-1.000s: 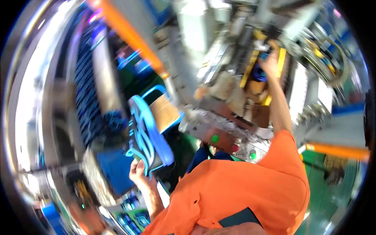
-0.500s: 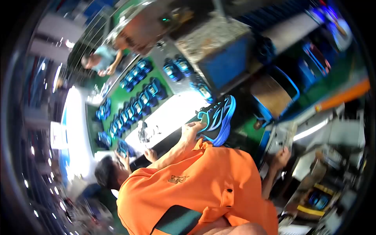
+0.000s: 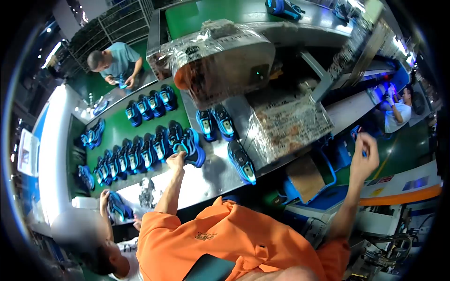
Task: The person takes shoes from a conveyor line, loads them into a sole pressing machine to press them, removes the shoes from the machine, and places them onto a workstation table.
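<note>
My left hand is closed on the collar end of a black and blue sneaker. That sneaker is tilted above the bench, at the near right end of a row of similar sneakers. To its right a single sneaker rests on the metal edge, with a pair of sneakers farther back. My right hand is raised at the right, fingers loosely curled and apart, with nothing visible in it.
A plastic-wrapped machine and a wrapped box stand beyond the bench. At lower left a co-worker handles another sneaker. Another person stands across. A blue-framed chair is at right.
My left hand has carried the sneaker from close to my body out over the bench beside the row. The right hand has risen from the equipment at lower right. My view has turned.
</note>
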Demonstrator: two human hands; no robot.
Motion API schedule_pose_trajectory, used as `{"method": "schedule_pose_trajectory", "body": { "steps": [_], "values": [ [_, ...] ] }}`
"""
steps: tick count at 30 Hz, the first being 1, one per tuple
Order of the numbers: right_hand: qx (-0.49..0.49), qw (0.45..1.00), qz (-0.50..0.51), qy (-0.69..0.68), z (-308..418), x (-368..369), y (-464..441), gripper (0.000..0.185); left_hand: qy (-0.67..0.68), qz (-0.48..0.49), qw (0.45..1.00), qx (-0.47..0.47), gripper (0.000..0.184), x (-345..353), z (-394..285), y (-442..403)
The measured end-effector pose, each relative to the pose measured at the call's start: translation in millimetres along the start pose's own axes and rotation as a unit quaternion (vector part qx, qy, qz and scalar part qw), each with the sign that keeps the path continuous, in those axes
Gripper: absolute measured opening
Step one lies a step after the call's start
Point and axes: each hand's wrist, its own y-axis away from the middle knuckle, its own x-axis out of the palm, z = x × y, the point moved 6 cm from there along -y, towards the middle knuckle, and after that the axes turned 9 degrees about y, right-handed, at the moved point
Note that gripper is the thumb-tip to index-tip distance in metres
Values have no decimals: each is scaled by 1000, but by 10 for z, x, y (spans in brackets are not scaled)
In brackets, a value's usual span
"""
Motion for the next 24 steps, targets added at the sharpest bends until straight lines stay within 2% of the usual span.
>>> {"method": "schedule_pose_trajectory", "body": {
  "steps": [2,4,5,6,7,8,10,12,13,14,15,17,24],
  "values": [
    [-32,999,32,18,306,472,-690,8,-121,-53,989,62,34,101,15,-440],
    [-112,992,54,31,750,1024,-1352,9,-224,-25,968,107,37,289,3,-694],
    [-98,991,93,4,793,1369,-1642,12,-233,-27,958,163,35,402,13,-726],
    [-83,987,135,-25,752,1748,-1937,15,-249,9,959,137,35,524,39,-764],
    [-97,979,177,-1,714,2090,-2248,20,-359,11,927,106,39,563,579,-1092],
    [-115,968,220,24,649,2458,-2554,25,-287,-7,951,112,43,538,509,-1006],
    [-114,957,263,50,465,3173,-3108,38,-249,11,966,76,45,562,379,-995],
    [-128,939,301,108,412,3782,-3625,49,-236,34,967,87,44,550,462,-1035],
    [-177,919,312,166,278,4108,-3988,54,-225,29,968,108,44,539,361,-978],
    [-79,928,356,80,215,4358,-4166,55,-231,40,969,79,44,542,374,-972],
    [-9,912,408,27,252,4597,-4222,56,-228,30,971,74,45,551,369,-964],
    [-26,895,442,50,462,4824,-4343,62,-246,14,967,64,45,606,365,-920],
    [-65,870,480,88,972,5200,-4100,64,-278,16,961,-7,51,588,602,-885]
  ]
}}
